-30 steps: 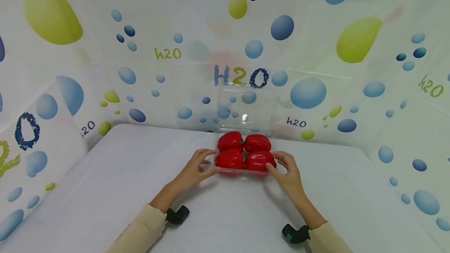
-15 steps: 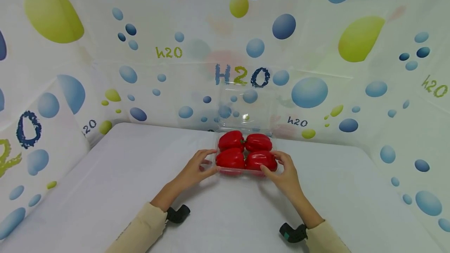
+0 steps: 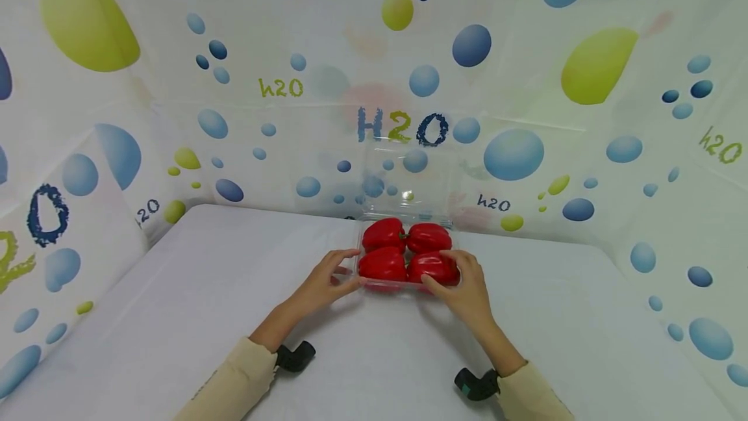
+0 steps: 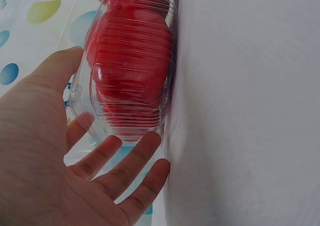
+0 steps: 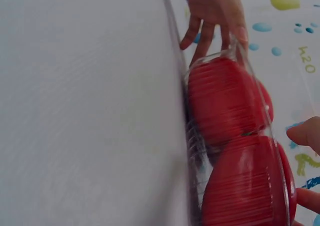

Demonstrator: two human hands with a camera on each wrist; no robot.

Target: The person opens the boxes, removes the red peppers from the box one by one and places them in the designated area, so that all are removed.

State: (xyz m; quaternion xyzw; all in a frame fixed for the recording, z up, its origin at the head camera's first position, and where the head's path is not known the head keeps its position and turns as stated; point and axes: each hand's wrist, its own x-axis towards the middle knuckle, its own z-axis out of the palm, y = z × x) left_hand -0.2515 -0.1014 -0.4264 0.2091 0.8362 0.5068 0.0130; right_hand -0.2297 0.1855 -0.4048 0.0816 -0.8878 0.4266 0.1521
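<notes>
A clear plastic clamshell box (image 3: 359,253) stands on the white table with its lid (image 3: 432,180) raised at the back. Several red bell peppers fill it in two rows. My left hand (image 3: 323,283) steadies the box's left end, thumb at the front rim and fingers along the side. In the left wrist view, the left fingers (image 4: 129,172) are spread and fairly straight. My right hand (image 3: 467,288) reaches over the front right pepper (image 3: 425,267), fingertips at its far right side. In the right wrist view, the right thumb (image 5: 306,133) stands apart from the peppers.
A white cloth covers the table (image 3: 362,356), and the box stands near its back edge. Behind rises a patterned curtain (image 3: 327,38) with blue and green drops. A black wrist camera (image 3: 297,357) sits on each sleeve cuff.
My right hand has shifted left over the front right pepper, its thumb moving along the pepper's near side toward the middle. The left hand and the box have stayed in place.
</notes>
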